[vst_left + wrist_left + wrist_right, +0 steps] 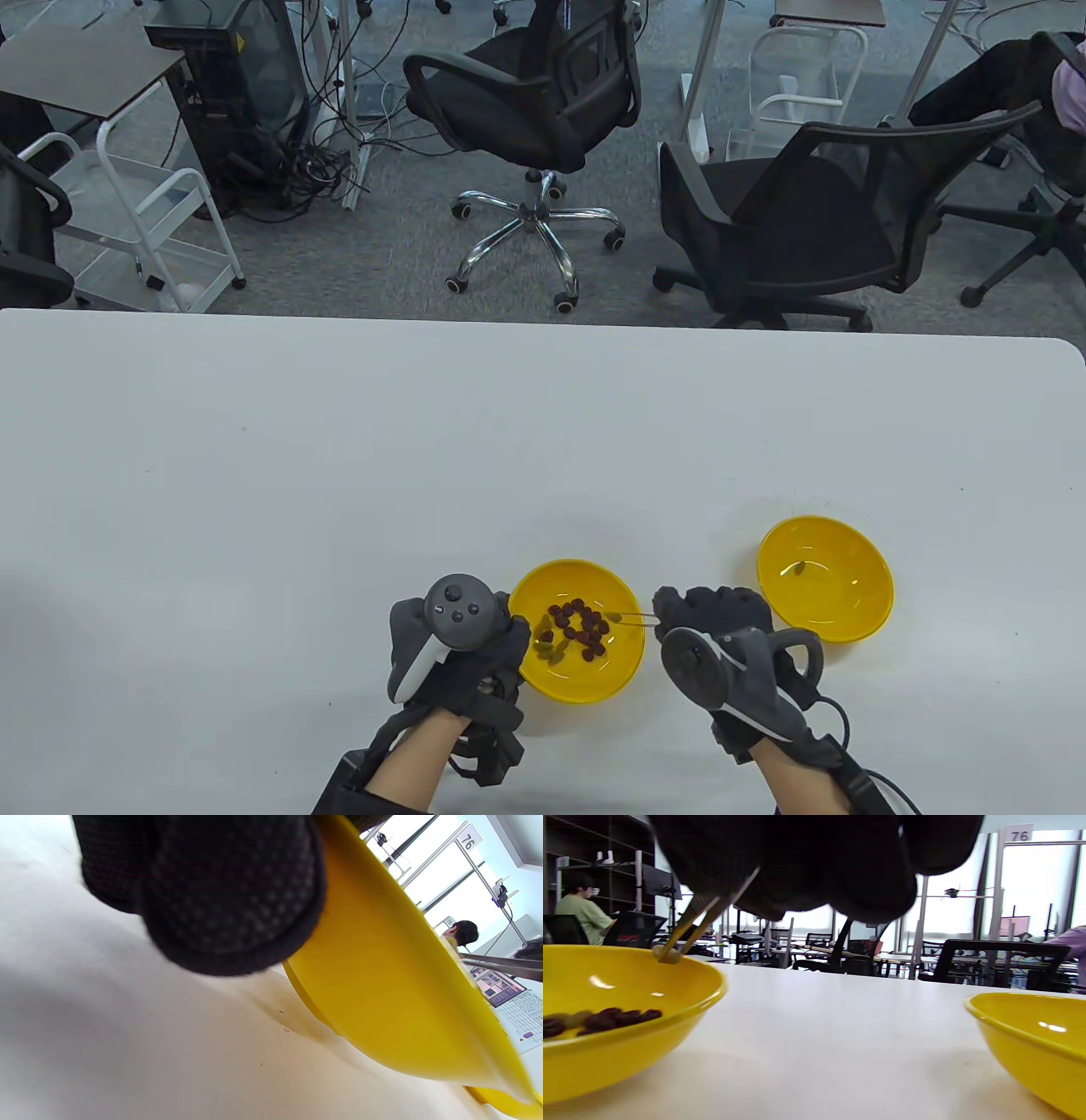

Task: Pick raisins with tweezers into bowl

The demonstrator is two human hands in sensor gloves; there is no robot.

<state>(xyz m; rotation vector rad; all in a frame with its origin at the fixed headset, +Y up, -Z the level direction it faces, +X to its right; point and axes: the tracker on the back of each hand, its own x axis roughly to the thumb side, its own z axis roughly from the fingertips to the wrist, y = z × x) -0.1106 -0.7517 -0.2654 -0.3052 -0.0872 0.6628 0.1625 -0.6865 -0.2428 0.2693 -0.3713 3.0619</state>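
A yellow bowl [624, 658] near the table's front holds several dark raisins [581, 630] and a few greenish ones. My left hand [475, 649] touches this bowl's left rim; its fingers [220, 899] press against the bowl's outer wall [382, 993]. My right hand [721, 628] holds metal tweezers [632, 618] whose tips reach over the bowl's right side. In the right wrist view the tweezers [700, 918] pinch a pale raisin [667, 955] just above the bowl's rim [712, 984]. A second yellow bowl [848, 615] to the right holds one raisin [798, 567].
The white table [424, 458] stretches wide behind and left of the bowls. Office chairs [789, 221] and a white cart [127, 229] stand on the floor beyond the far edge. The second bowl's rim shows at the right of the right wrist view [1009, 1014].
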